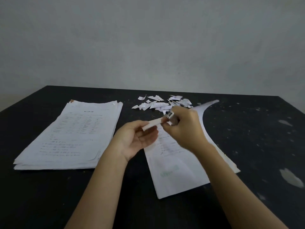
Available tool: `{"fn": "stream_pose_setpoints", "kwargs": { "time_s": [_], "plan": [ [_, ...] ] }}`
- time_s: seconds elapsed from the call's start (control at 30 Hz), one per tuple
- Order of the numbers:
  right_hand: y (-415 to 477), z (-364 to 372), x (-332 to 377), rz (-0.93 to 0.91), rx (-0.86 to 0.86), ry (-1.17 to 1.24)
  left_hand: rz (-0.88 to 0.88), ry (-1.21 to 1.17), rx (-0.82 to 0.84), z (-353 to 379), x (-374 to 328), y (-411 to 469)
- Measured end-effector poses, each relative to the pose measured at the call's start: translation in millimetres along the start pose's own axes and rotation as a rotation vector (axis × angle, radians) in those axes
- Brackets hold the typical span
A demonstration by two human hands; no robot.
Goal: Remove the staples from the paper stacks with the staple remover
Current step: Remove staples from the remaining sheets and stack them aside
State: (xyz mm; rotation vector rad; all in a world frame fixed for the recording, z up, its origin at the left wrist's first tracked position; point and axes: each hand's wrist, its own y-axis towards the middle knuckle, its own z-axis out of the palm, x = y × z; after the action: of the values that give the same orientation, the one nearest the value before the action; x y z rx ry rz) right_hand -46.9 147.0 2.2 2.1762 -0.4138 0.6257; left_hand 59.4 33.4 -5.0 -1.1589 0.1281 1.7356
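Note:
A stapled paper stack lies on the black table in front of me, its top left corner lifted and folded up. My left hand pinches that folded corner between thumb and fingers. My right hand grips a metal staple remover, whose jaws sit at the raised corner's edge. The staple itself is too small to see. One sheet curls up behind my right hand toward the far right.
A thick pile of printed sheets lies at the left. Several torn paper scraps are scattered at the back centre. The table surface at the right is scuffed with pale patches. A grey wall stands behind the table.

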Motion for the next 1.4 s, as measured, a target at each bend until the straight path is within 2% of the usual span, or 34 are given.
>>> {"fn": "stream_pose_setpoints", "kwargs": {
  "time_s": [0.1,0.23,0.33,0.47,0.63,0.9,1.2,1.4],
  "plan": [
    [-42.7,9.1,-3.7,-0.099,-0.113,-0.095,-0.03,0.078,0.05,-7.8,8.5,-6.1],
    [-74.9,18.0,-1.7,-0.161,-0.13,-0.138,0.012,0.223,0.173,-20.1,24.5,-16.3],
    [-83.2,19.7,1.9,-0.109,-0.133,-0.092,0.08,0.29,0.175,-24.6,26.2,-16.5],
    [-93.5,20.6,5.8,-0.015,-0.149,0.018,0.071,0.357,0.175,-27.8,29.5,-16.3],
    [-95.7,22.0,5.8,-0.001,-0.188,0.0,0.134,0.419,0.181,-29.9,29.9,-16.9],
    [-99.8,23.7,12.1,-0.059,-0.202,-0.129,0.18,0.45,0.229,-28.2,28.7,-18.7],
    [-99.7,22.0,15.2,-0.073,-0.172,-0.127,0.22,0.455,0.23,-27.1,28.9,-21.0],
    [-96.7,20.3,14.0,-0.092,-0.143,-0.189,0.241,0.355,0.255,-26.8,27.0,-20.2]
  ]
}}
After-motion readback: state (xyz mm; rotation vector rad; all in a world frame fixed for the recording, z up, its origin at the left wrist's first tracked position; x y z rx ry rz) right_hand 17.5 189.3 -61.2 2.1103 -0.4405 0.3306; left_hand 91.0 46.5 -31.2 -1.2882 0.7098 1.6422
